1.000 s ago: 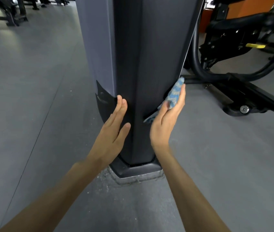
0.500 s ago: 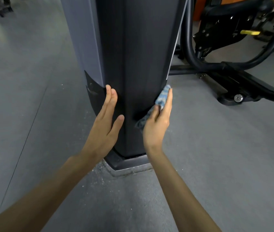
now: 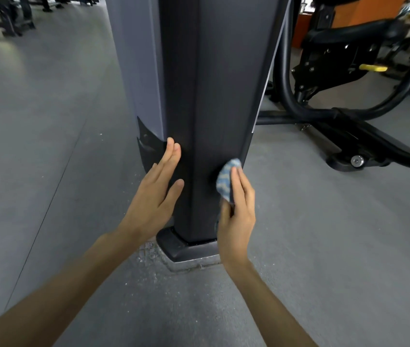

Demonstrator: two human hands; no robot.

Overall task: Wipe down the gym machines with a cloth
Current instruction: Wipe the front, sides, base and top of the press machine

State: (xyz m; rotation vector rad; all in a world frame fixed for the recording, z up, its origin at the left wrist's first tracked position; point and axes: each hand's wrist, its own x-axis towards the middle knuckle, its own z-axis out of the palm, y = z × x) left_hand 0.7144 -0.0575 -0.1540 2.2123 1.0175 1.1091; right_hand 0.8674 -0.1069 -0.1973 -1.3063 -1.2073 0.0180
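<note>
Head view: the right hand [image 3: 236,211] has its grip closed on a bunched blue-and-white patterned cloth [image 3: 226,180], pressing it low on the tall dark-grey machine column [image 3: 219,96] near the right edge. The left hand [image 3: 153,196] lies flat and open on the column, bracing. Firm, overlapping strokes down to the black base foot [image 3: 186,246] would serve best.

A gym: a tall dark machine column [image 3: 219,96] stands on a grey rubber floor [image 3: 48,146]. A black tubular frame [image 3: 349,116] with a yellow lever [image 3: 373,68] sits beside it. More equipment [image 3: 11,18] stands far left.
</note>
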